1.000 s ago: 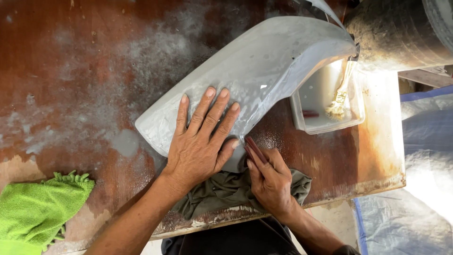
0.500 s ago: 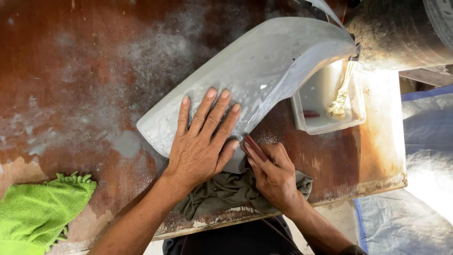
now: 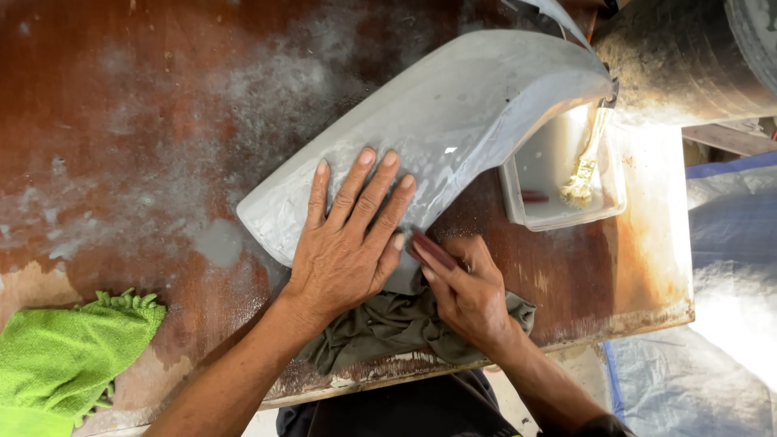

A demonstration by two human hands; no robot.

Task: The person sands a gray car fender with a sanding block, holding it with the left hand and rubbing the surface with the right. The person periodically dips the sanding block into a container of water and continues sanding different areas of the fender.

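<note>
A long curved grey panel (image 3: 453, 113), dusty and shaped like a fender, lies across the brown table. My left hand (image 3: 348, 243) presses flat on its near end with the fingers spread. Beside it, my right hand (image 3: 465, 291) holds a small dark red piece of sanding paper (image 3: 435, 250) against the panel's lower edge. A crumpled dark grey-green cloth (image 3: 388, 328) lies under the panel's end and under both hands, near the table's front edge.
A white rectangular tray (image 3: 558, 214) holding a brush (image 3: 584, 174) sits under the panel's right arch. A green microfibre cloth (image 3: 65, 356) lies at the front left. Grey dust covers the worn tabletop (image 3: 121, 121). A large rusty cylinder (image 3: 680, 57) is at the top right.
My right hand with the red paper has slid slightly along the panel's edge. My left hand stays pressed on the panel.
</note>
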